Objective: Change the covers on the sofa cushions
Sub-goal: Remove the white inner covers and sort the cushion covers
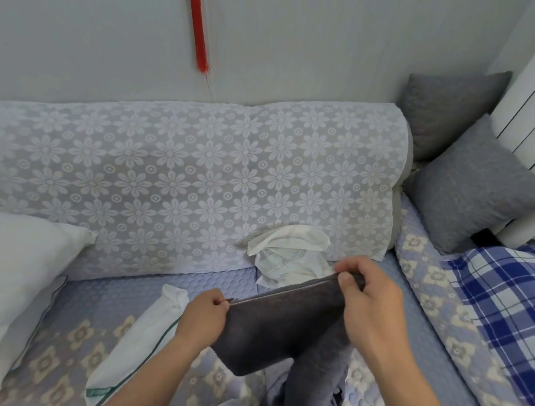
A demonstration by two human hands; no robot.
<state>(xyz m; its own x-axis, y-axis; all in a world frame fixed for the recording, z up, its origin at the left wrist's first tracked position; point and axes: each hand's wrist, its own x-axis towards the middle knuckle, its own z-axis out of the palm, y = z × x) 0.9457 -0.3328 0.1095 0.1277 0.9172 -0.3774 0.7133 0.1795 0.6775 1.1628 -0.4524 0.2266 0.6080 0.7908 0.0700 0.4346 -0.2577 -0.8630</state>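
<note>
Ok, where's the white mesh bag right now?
In the head view, the crumpled white mesh bag lies right of centre on the quilted sofa seat, against the floral lace-covered backrest, just behind the dark grey cushion cover held in both hands.

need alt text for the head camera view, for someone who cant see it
Two bare hands stretch the top edge of a dark grey cushion cover over a sofa seat, the left hand pinching one end and the right hand the other. Behind it a white mesh cloth lies against the floral lace backrest; two grey cushions sit at the right.
</note>
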